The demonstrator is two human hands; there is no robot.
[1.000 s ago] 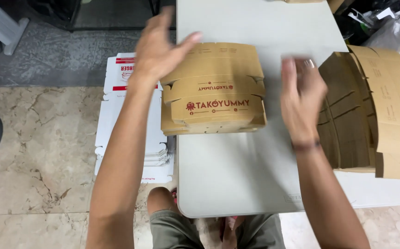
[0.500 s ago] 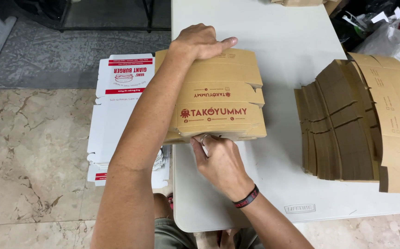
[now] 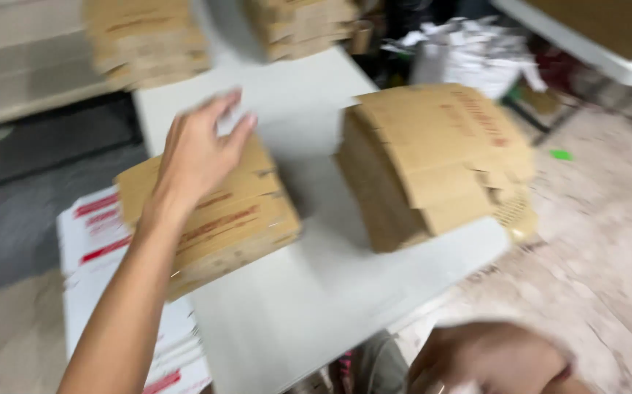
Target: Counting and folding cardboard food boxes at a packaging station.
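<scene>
Frame is motion-blurred: left hand (image 3: 203, 149) lies flat on the stack of folded brown boxes (image 3: 214, 215) at the left edge of the white surface (image 3: 308, 292), fingers (image 3: 232, 109) spread and released, not gripping anything. Right hand (image 3: 487, 357) is low at the bottom edge, partly cut off and smeared, so can't tell if its fingers are clenched or loose. Second pile of flat brown cardboard (image 3: 432, 160) sits well apart on the right side of the surface, more stacks blurred at the far end; white-and-red boxes (image 3: 104, 241) below the left edge, mostly hidden.
</scene>
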